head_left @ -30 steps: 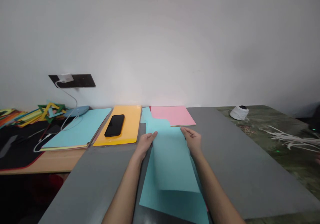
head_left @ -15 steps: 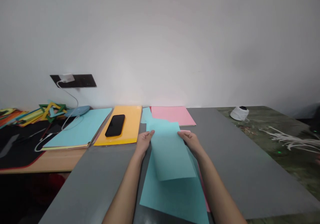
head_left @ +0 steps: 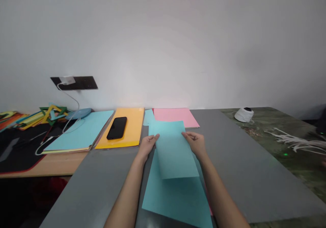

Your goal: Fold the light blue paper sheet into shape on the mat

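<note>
A smaller teal sheet (head_left: 175,153) is held up over a larger teal sheet (head_left: 175,201) that lies on the grey table. My left hand (head_left: 148,145) pinches the upper left edge of the smaller sheet between thumb and fingers. Its upper right edge is in the pinch of my right hand (head_left: 195,141). The lower edge of the held sheet is raised off the sheet below. A strip of pink shows along the right side of the larger sheet, partly hidden by my right forearm. Behind the held sheet lies pink paper (head_left: 175,116).
Left of my hands, a black phone (head_left: 117,128) rests on a yellow packet (head_left: 133,126). Beyond are a light blue paper stack (head_left: 81,133), a cable and coloured frames (head_left: 53,113). At the right are a white thread spool (head_left: 243,115) and white cords (head_left: 297,141).
The lower edge of the held sheet has risen slightly, and its top edge looks straighter. My right hand has shifted slightly, with its fingers more curled. Both hands keep their hold.
</note>
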Demonstrator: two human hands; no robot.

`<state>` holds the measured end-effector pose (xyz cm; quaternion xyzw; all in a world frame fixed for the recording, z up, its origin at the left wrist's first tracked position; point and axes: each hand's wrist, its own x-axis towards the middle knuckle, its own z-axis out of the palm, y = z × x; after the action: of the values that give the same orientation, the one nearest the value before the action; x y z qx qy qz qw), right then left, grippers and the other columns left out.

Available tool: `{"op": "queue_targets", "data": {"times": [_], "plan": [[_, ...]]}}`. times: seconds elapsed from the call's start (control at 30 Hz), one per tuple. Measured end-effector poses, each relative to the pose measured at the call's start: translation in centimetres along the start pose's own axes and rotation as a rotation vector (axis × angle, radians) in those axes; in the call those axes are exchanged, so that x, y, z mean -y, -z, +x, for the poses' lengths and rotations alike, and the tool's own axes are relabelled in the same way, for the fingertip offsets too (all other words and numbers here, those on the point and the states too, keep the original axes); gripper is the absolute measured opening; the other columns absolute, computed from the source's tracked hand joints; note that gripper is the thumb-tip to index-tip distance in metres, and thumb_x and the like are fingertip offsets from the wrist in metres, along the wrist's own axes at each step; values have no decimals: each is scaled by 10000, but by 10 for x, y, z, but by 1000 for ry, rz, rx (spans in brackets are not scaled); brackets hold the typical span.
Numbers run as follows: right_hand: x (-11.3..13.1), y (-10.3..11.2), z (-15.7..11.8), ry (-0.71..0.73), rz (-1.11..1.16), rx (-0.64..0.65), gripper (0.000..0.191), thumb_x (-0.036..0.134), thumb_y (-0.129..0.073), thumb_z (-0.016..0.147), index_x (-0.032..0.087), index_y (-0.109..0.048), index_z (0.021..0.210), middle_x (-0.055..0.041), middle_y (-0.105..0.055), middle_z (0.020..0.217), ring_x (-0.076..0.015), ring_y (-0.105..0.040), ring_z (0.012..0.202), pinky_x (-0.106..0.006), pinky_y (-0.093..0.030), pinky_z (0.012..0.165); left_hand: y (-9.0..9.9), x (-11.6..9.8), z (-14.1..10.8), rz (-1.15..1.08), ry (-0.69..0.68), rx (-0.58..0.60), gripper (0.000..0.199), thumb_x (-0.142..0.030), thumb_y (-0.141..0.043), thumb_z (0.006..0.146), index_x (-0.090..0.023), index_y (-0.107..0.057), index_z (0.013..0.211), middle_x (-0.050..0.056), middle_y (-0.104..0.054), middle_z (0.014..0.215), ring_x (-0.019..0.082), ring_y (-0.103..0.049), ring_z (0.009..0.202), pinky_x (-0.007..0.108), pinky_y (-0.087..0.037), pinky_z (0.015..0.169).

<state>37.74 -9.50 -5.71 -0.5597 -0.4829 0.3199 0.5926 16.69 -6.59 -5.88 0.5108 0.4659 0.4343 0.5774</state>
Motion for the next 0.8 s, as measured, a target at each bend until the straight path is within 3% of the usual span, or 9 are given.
{"op": "queue_targets", "data": {"times": [0.23,0.37,0.57,0.8], "plan": [[9,-2,-2,-6,38,-19,226,384,-644,597,172,-671,670,-30,-667,595,-163,-593,540,-286,-467,542,3,3,3,-68,-27,-18,343,-462,-621,601,-128,-553,564,-14,-563,523,82,-441,451,198,-320,479],[15,-1,-5,-51,161,60,236,359,-675,571,172,-669,715,-49,-685,682,-176,-615,603,-292,-485,572,2,-2,3,-173,-56,-14,325,-445,-627,604,-126,-602,663,17,-622,610,117,-517,534,219,-373,542],[21,-2,-7,-1,113,5,211,369,-663,575,165,-660,629,-25,-654,556,-157,-586,517,-268,-461,491,1,-5,3,-176,-96,-139,390,-475,-655,543,-108,-621,673,28,-617,561,129,-530,541,214,-371,518],[16,-1,-6,-15,148,-95,226,384,-660,581,175,-667,665,-30,-668,599,-164,-593,525,-255,-452,469,-3,-1,0,-130,-33,17,337,-462,-621,599,-132,-580,549,-25,-540,468,62,-418,408,185,-291,430]]}}
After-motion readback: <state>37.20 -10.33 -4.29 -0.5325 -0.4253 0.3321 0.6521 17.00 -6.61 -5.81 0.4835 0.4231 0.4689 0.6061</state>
